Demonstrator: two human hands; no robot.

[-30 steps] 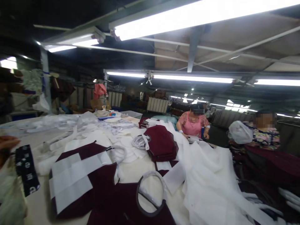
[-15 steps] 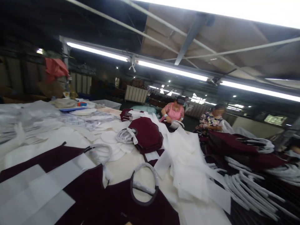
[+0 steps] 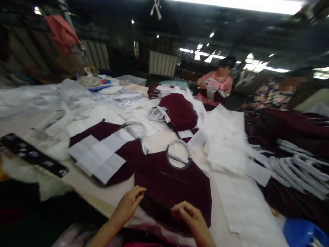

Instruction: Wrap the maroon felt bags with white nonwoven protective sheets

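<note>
A maroon bag (image 3: 174, 181) with a round grey-rimmed handle (image 3: 179, 154) lies flat in front of me, its handle pointing away. My left hand (image 3: 130, 202) is closed in a pinch at the bag's lower left edge. Lower down and to the right, my right hand (image 3: 189, 214) has its fingers curled on the bag's near edge, thumb against them. Just left lies a second maroon bag (image 3: 128, 161), with white sheets (image 3: 102, 157) across it. Motion blurs the fingertips a little.
Farther back sits a maroon bag stack (image 3: 177, 111) with wrapped handles. White sheets (image 3: 226, 144) are heaped to the right, beside more bags with white-wrapped handles (image 3: 295, 168). A black patterned strip (image 3: 33, 154) lies left; a blue object (image 3: 305, 231) is lower right. Two people work across the table.
My view has tilted down, and both my hands now show at the near maroon bag. Across the table, the person in pink holds a bag higher.
</note>
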